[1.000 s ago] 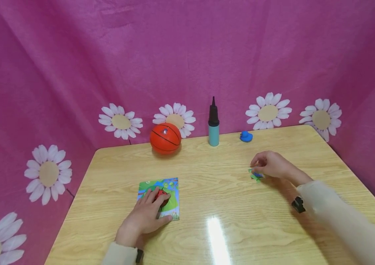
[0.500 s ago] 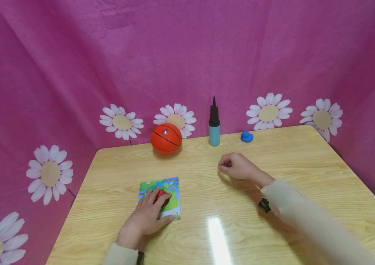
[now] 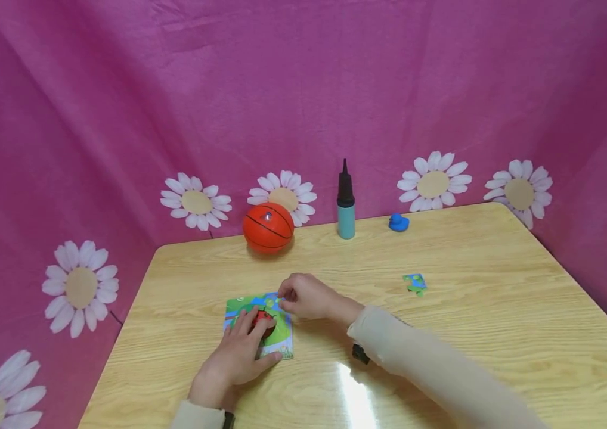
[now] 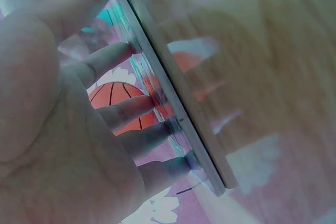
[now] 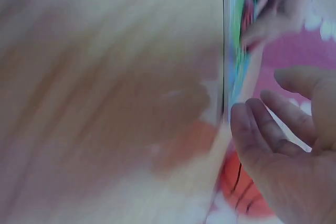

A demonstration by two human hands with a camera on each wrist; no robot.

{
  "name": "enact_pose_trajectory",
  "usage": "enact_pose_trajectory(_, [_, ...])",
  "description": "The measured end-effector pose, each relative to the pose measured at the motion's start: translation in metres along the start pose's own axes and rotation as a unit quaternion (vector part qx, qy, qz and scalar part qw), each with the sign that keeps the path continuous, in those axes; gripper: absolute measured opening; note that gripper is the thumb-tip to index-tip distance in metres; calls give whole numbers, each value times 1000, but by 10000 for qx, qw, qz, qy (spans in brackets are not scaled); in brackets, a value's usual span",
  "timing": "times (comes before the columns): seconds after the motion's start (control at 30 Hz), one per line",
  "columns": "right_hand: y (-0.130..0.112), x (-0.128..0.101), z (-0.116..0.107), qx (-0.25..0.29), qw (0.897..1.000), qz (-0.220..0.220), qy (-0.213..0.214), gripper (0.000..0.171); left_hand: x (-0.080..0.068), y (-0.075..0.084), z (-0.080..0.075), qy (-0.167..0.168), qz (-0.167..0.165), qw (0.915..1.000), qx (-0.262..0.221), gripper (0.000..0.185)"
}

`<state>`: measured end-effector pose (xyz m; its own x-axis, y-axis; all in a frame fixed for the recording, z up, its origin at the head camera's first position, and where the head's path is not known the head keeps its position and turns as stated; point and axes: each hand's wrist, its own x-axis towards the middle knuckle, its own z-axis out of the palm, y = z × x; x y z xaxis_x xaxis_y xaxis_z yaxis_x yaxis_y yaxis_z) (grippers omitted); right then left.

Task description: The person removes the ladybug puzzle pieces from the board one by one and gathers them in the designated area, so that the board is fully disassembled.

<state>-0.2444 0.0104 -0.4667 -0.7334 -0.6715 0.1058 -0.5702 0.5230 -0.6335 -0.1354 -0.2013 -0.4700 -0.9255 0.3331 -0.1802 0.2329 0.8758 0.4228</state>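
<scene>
The left hand [image 3: 239, 351] lies flat on the puzzle board [image 3: 259, 325], which sits on the near left part of the wooden worktop [image 3: 470, 333]. Its fingers are spread and straight, pressing the board down over the red ladybird picture; the left wrist view shows the same straight fingers [image 4: 131, 108] set against the board's surface [image 4: 173, 103], so this grip is wide and clasps nothing.

The right hand [image 3: 306, 296] is at the board's far right corner, fingers curled with the tips drawn together at the edge. Whether a puzzle piece sits between those fingertips cannot be told: the head view hides it under the knuckles, and the right wrist view is blurred, showing only loosely bent fingers [image 5: 262, 129] just beside the board's edge [image 5: 236, 51].

A loose puzzle piece [image 3: 415, 283], blue and green, lies by itself on the worktop, well apart to the right of both hands.

Along the far edge stand an orange basketball [image 3: 268, 227], a teal hand pump with a black top [image 3: 345, 202] upright to its right, and a small blue toy duck [image 3: 398, 223] further right. A pink cloth with white daisies [image 3: 282, 107] hangs behind and at both sides.
</scene>
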Motion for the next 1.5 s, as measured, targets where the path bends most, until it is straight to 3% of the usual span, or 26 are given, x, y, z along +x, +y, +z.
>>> enact_pose_trajectory(0.27, [-21,28,31,-515,9983,130,-241,23,-2,-1,-4,138,-147,9998,35,61])
enact_pose_trajectory(0.73, [-36,41,42,-1172,9868,1096,-237,28,-7,-2,-11,-64,-405,9991,-54,62])
enact_pose_trajectory(0.93, [-41,40,43,-1013,9876,1178,-243,28,-7,-2,-9,-48,-488,9988,-25,63])
enact_pose_trajectory(1.17, [-37,41,43,-351,9855,1637,-265,35,-6,-1,-8,-51,-356,9994,-15,62])
enact_pose_trajectory(1.5, [-31,39,43,191,9868,1610,-31,30,-5,2,-9,-170,-446,9988,62,64])
